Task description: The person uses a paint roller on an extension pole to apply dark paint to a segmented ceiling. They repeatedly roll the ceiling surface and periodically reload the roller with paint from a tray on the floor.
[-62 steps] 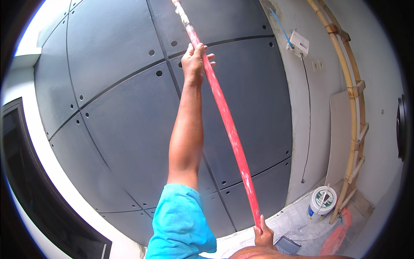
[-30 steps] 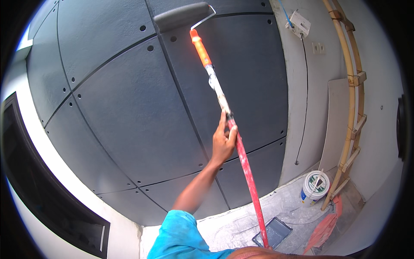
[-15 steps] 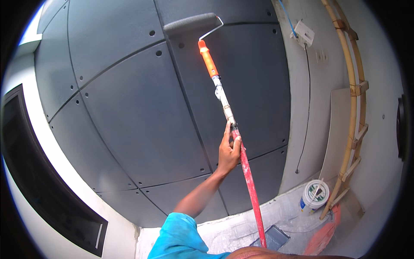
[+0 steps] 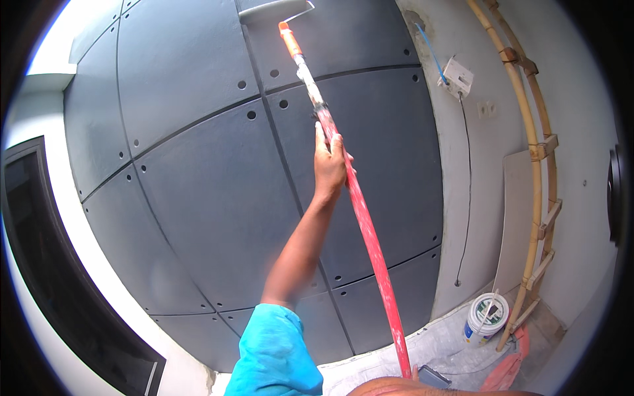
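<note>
My left hand [image 4: 330, 163] is closed around the upper part of a red extension pole [image 4: 373, 247], thumb lying along it, arm stretched up. The pole carries a paint roller with an orange handle [image 4: 290, 39], a bent wire frame and a dark grey sleeve [image 4: 274, 11]. High up, that sleeve rests against the dark grey panelled wall [image 4: 370, 165]. At the lower edge, part of my right hand [image 4: 415, 373] shows beside the pole's lower end, closed on it; most of that hand is out of the picture.
A bamboo ladder [image 4: 530, 165] leans at the right, beside a paint bucket [image 4: 485, 320] with a stick across it. A paint tray [image 4: 434, 377] lies on the floor sheet [image 4: 370, 373]. A white socket box [image 4: 456, 77] hangs by its cables. A dark-framed door or window [image 4: 79, 284] stands left.
The roller and pole have moved up the wall and slightly left. My left arm has reached higher with them, and the view has tilted upward a little.
</note>
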Available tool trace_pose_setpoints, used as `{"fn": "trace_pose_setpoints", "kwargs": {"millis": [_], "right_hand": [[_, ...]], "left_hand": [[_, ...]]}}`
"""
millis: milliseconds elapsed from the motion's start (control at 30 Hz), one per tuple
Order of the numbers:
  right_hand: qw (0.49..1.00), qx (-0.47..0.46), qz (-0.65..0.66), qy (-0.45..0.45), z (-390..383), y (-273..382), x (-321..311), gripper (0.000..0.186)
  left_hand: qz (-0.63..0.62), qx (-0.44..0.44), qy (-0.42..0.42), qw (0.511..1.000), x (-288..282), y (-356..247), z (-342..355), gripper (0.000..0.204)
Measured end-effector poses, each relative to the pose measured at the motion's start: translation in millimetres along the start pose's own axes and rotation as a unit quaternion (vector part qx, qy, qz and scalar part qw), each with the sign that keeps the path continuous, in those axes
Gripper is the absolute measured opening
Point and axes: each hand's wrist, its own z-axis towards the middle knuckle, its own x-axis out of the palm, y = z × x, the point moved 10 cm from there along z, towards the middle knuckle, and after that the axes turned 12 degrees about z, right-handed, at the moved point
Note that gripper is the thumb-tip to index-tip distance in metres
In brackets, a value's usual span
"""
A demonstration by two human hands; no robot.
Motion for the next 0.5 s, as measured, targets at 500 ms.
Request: {"fn": "trace_pose_setpoints", "kwargs": {"millis": [500], "right_hand": [[0.883, -0.434, 0.087, -0.157, 11, 333, -115, 0.068]], "left_hand": [[0.014, 0.066, 0.007, 0.998, 11, -97, 52, 0.061]]}}
